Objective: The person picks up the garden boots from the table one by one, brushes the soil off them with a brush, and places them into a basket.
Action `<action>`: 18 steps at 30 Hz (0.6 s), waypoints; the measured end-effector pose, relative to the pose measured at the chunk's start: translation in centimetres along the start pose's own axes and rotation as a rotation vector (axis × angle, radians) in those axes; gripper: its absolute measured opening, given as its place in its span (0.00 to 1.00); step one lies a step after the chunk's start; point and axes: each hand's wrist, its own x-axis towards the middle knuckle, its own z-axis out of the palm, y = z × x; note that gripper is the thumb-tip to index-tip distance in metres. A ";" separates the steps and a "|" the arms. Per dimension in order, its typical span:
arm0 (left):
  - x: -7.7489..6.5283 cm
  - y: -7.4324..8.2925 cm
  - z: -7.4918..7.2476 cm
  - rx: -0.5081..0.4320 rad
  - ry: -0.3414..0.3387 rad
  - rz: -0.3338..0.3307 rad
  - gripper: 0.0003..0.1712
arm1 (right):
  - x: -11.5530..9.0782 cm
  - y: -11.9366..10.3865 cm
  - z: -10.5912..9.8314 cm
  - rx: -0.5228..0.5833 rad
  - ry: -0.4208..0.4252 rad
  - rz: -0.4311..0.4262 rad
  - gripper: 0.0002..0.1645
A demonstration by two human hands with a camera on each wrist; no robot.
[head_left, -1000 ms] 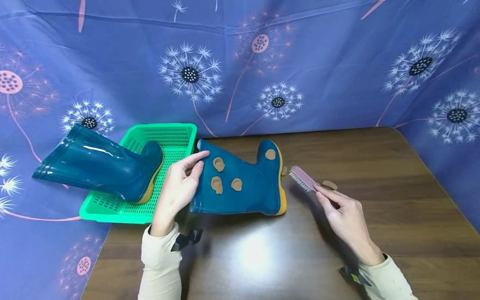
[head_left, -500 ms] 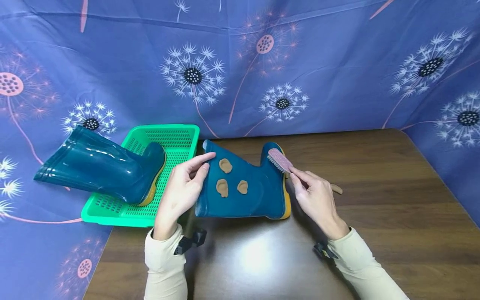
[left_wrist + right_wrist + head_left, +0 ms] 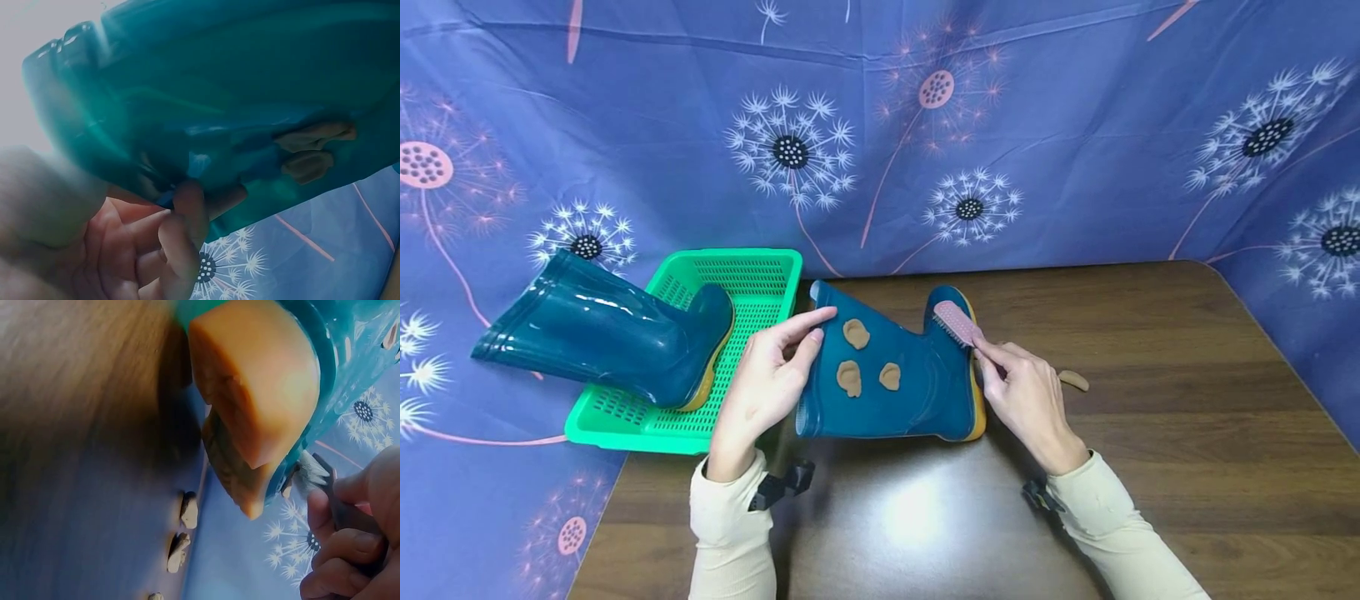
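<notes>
A teal rain boot (image 3: pixel 917 400) with a yellow sole (image 3: pixel 262 375) lies on its side, its toe pointing away. Three tan clay-like lumps (image 3: pixel 848 379) stick to its shaft. At the boot's top opening, my left hand (image 3: pixel 767 383) holds the edge between thumb and fingers. My right hand (image 3: pixel 1026 400) grips the handle of a pink-backed brush (image 3: pixel 955 322). In the right wrist view its pale bristles (image 3: pixel 309 475) lie against the toe, by a bit of tan material. The brush covers most of the toe from above.
At left, a green plastic basket (image 3: pixel 681 442) holds a second teal boot (image 3: pixel 617 333), its shaft jutting over the basket's side. A loose tan piece (image 3: pixel 1073 380) lies on the wooden table (image 3: pixel 1187 400), right of my right hand. A blue dandelion-print cloth (image 3: pixel 1060 167) hangs behind.
My right hand has moved left, bringing the brush from beside the sole onto the boot's toe, where it now covers the tan lump seen there earlier. My left hand keeps its hold.
</notes>
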 end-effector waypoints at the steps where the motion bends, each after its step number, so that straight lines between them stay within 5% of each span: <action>1: 0.0 0.0 0.0 0.002 -0.001 -0.001 0.22 | 0.0 0.0 0.0 -0.002 -0.002 0.004 0.16; 18: 0.0 0.2 -0.1 0.026 -0.008 -0.011 0.22 | 0.2 0.3 0.1 0.064 0.040 -0.014 0.15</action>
